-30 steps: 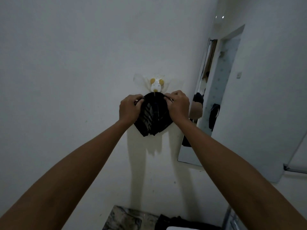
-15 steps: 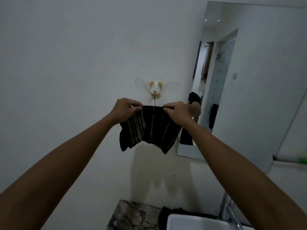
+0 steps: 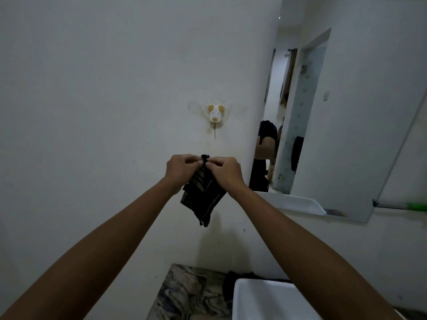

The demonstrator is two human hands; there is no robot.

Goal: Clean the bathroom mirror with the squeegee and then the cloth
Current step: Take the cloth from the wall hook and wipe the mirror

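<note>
A dark checked cloth hangs folded between my two hands in front of the white wall. My left hand and my right hand pinch its top edge close together, fingertips almost touching. The cloth is well below the small animal-shaped wall hook, which is bare. The bathroom mirror fills the right side and reflects a doorway and part of a person. A green handle, maybe the squeegee, shows at the far right edge on a rail.
A white basin sits at the bottom right, beside a marbled countertop with a dark item on it. A white ledge runs under the mirror. The white wall takes up the left side.
The cloth has come off the wall hook and moved down. It was spread wide half a second ago; my hands have drawn together and folded it.
</note>
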